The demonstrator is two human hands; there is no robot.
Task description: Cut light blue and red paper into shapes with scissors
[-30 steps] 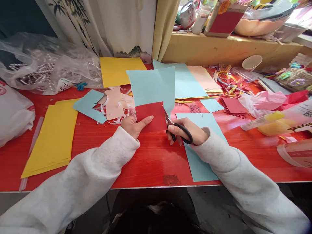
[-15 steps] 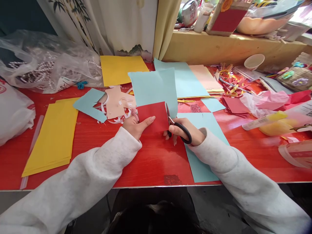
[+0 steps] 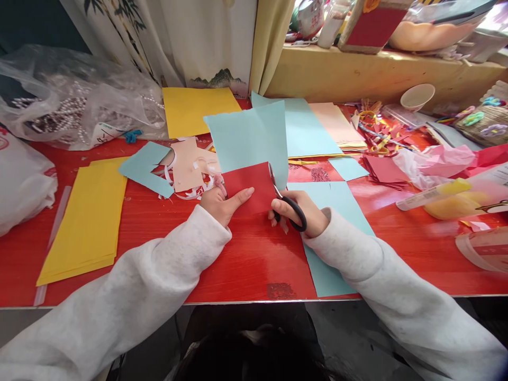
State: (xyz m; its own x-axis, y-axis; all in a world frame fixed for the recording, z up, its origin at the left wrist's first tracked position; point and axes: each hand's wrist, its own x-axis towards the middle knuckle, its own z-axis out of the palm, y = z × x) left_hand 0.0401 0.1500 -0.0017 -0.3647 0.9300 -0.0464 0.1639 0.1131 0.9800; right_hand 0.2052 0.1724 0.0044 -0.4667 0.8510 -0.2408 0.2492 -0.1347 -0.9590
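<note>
My left hand (image 3: 222,203) pinches a red paper rectangle (image 3: 250,185) with a light blue sheet (image 3: 248,140) standing up behind it, thumb laid across the red face. My right hand (image 3: 301,211) grips black-handled scissors (image 3: 288,203), fingers through the loops. The blades meet the right edge of the red and blue paper. Both hands hover just over the red table (image 3: 246,259).
Yellow paper stacks (image 3: 85,217) lie at left and at the back (image 3: 196,108). A blue sheet (image 3: 337,233) lies under my right wrist. Clear plastic bags (image 3: 71,103) sit at far left. Paper scraps (image 3: 186,169), a glue stick (image 3: 431,194), a paper cup (image 3: 416,96) and craft clutter fill the right.
The scissors have advanced up along the right edge of the red and blue paper, and my right hand has moved slightly left toward it. The left hand holds steady.
</note>
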